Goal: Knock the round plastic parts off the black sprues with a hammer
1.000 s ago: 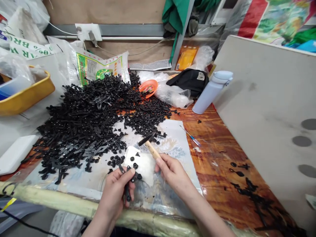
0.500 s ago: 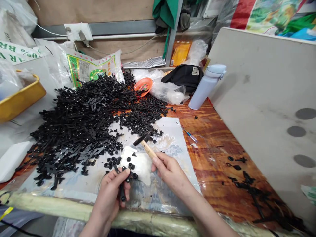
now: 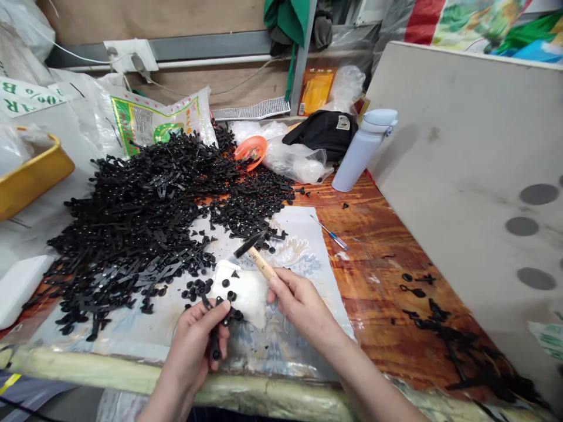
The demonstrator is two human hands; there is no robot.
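My right hand is closed round the wooden handle of a small hammer, whose black head points up and to the left over a white pad. Pinched between thumb and fingers of my left hand is a black plastic strap-like part with round ends, at the pad's lower left corner. Several small round black pieces lie on and beside the pad. The exact shape of the held part is partly hidden by my fingers.
A large heap of black plastic parts fills the left and back of the table. Behind it sits an orange dish. To the right are a screwdriver, a light blue bottle, a grey panel and more black parts.
The whole view has shifted slightly, so things appear a little further left and up. Both hands keep their holds, and the hammer stays over the pad.
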